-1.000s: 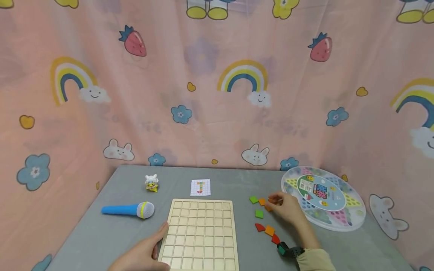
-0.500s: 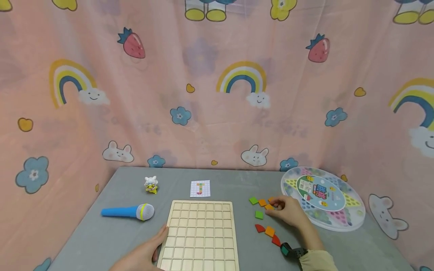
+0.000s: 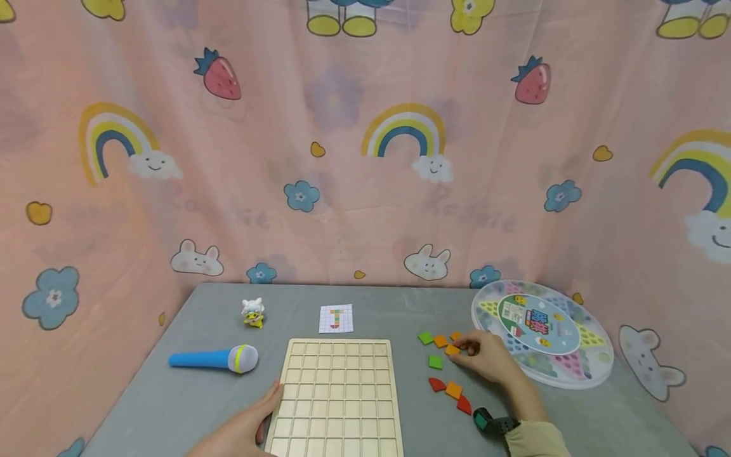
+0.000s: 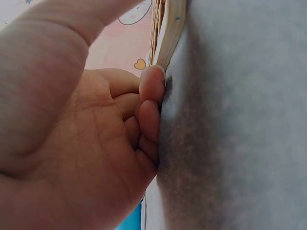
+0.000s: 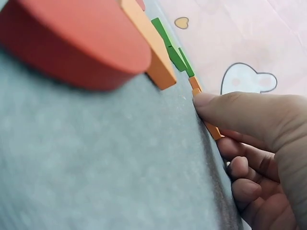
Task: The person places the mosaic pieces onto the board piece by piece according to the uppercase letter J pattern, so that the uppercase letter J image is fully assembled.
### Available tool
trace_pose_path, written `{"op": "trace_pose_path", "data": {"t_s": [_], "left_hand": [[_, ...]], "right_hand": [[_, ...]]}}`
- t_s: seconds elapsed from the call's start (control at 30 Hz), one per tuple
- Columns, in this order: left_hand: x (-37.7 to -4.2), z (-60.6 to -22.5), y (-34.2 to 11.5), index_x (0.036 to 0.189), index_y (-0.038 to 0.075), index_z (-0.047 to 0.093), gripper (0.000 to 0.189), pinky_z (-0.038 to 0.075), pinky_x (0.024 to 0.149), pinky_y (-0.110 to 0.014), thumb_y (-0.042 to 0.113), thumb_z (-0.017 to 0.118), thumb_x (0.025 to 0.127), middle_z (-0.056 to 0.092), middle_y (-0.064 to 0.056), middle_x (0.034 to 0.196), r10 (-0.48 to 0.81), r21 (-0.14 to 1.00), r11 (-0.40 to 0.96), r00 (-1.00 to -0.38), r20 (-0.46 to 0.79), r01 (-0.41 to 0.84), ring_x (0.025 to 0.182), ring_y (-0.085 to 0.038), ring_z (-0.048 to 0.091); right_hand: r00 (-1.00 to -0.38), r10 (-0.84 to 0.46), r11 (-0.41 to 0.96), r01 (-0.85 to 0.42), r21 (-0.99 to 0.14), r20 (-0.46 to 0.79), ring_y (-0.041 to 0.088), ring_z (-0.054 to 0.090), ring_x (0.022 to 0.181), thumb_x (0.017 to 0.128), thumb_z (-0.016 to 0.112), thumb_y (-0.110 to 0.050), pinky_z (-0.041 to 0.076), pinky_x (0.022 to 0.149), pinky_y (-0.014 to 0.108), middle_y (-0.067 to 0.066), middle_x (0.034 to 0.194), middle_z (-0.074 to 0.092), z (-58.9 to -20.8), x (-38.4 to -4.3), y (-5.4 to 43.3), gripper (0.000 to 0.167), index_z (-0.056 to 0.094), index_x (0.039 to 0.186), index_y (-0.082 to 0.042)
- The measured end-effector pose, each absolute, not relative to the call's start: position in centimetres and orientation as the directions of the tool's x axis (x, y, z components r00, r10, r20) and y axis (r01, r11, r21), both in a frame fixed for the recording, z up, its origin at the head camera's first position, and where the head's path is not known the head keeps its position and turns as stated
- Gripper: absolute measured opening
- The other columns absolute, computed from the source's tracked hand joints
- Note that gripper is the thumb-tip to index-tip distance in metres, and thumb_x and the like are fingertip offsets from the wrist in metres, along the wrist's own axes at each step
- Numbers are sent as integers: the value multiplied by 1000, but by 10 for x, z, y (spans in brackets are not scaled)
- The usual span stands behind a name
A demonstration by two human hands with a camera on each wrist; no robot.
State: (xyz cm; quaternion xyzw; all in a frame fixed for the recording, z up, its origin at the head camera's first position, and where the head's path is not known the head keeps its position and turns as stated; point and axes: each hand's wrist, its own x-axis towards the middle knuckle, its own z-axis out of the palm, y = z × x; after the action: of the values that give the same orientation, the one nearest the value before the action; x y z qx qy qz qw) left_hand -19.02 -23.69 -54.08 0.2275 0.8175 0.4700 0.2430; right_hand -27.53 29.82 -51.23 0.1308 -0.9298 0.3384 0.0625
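Observation:
My left hand [image 3: 242,424] holds the left edge of a pale wooden grid board [image 3: 335,393]. In the left wrist view, its lower fingers [image 4: 151,117] curl on the grey tabletop beside the board's side. On the right, my right hand [image 3: 488,358] pinches a small orange square tile [image 3: 452,350] between thumb and finger, low at the table. Another orange tile [image 3: 440,341] and a green tile [image 3: 425,338] lie to its left, and one more orange tile [image 3: 455,336] just behind. A second green tile [image 3: 436,362] lies closer to me.
Nearer lie a red quarter-round piece [image 3: 436,384], an orange square [image 3: 454,390] and another red piece [image 3: 464,405]. A round game box [image 3: 599,371] stands at right. A pattern card [image 3: 335,318], a toy figure [image 3: 253,313] and a blue microphone [image 3: 214,360] sit behind and left.
My right hand has lowered slightly toward me, its thumb and finger coming onto the orange tile; the orange tile behind shows more. The left hand has slid slightly lower along the board.

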Motion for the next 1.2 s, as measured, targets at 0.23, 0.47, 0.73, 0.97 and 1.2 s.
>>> {"op": "trace_pose_path", "data": {"t_s": [0.23, 0.47, 0.73, 0.97, 1.2], "left_hand": [[-190, -540, -239, 167, -6, 9, 126, 41, 61, -22, 40, 92, 83, 0, -36, 171, 575, 869, 475, -795, -191, 136, 67, -11, 46], [-190, -537, -239, 167, -5, 12, 126, 44, 64, -22, 41, 93, 83, 2, -37, 171, 570, 860, 491, -797, -198, 138, 69, -11, 48], [-191, -540, -238, 166, -8, 13, 124, 45, 63, -23, 41, 92, 84, 2, -39, 170, 583, 864, 481, -791, -186, 151, 68, -11, 48], [-192, -542, -240, 166, -7, 11, 123, 43, 62, -22, 39, 91, 85, -1, -38, 170, 582, 877, 465, -789, -196, 125, 66, -11, 47], [-193, -544, -240, 167, -6, 11, 123, 44, 62, -22, 39, 91, 85, 0, -38, 170, 589, 876, 464, -785, -192, 134, 66, -11, 47]], "right_hand": [[-958, -186, 741, -281, -609, 217, 7, 50, 70, 87, 89, -25, 44, 67, 26, -6, 78, 60, -513, -277, 296, 19, 82, 99, -11], [-960, -209, 740, -281, -611, 189, 10, 49, 75, 85, 90, -23, 43, 69, 27, -4, 85, 62, -512, -273, 297, 24, 80, 102, -9], [-967, -192, 755, -255, -604, 168, 11, 49, 76, 86, 89, -22, 44, 70, 27, -3, 84, 61, -513, -271, 298, 21, 79, 100, -10], [-974, -168, 752, -225, -619, 150, 11, 51, 76, 86, 88, -21, 43, 69, 26, -3, 86, 69, -509, -271, 294, 21, 79, 101, -8], [-972, -173, 742, -235, -628, 159, 8, 52, 73, 90, 84, -17, 45, 67, 26, -3, 88, 72, -507, -273, 295, 19, 78, 103, -5]]}}
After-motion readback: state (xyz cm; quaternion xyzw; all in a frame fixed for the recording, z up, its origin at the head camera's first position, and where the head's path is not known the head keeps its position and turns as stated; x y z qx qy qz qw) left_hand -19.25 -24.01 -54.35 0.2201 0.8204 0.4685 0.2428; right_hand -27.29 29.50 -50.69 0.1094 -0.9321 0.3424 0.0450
